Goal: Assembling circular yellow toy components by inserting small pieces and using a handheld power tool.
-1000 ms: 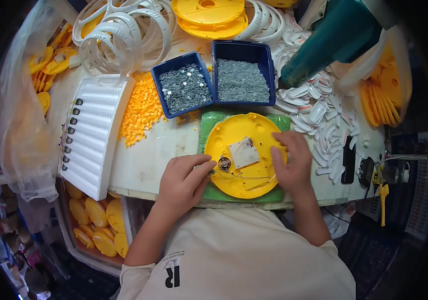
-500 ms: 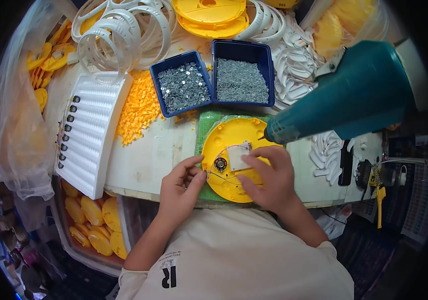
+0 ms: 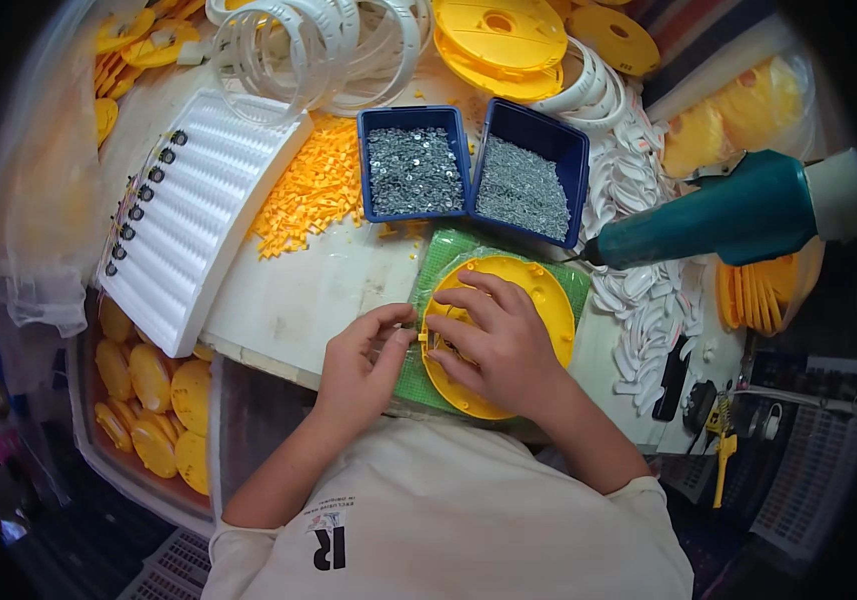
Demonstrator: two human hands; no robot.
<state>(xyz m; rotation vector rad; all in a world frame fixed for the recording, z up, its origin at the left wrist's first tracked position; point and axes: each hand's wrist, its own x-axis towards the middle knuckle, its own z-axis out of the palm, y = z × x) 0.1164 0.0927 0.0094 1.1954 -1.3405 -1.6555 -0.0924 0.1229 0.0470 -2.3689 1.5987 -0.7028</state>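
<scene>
A round yellow plastic housing [image 3: 546, 335] lies on a green mat [image 3: 441, 262] at the table's front edge. Over its left half is my right hand [image 3: 507, 345], its fingers apart and bent down into the housing. They hide most of what lies inside; only a bit of dark part shows between them. My left hand [image 3: 361, 362] is at the housing's left rim, thumb and forefinger closed beside a small yellow piece [image 3: 424, 338]. What those fingertips hold is too small to make out.
Behind stand two blue bins of small metal parts [image 3: 414, 170] [image 3: 521, 190]. To the right hangs a teal power screwdriver [image 3: 709, 220], its tip near the housing. Left are loose yellow pieces [image 3: 311, 190] and a white foam tray [image 3: 194, 200] with small speakers. White curved parts [image 3: 639, 290] lie right.
The whole view has shifted. My right hand has moved left across the housing, covering the speaker, wires and white square part that showed before. My left hand stays at the left rim.
</scene>
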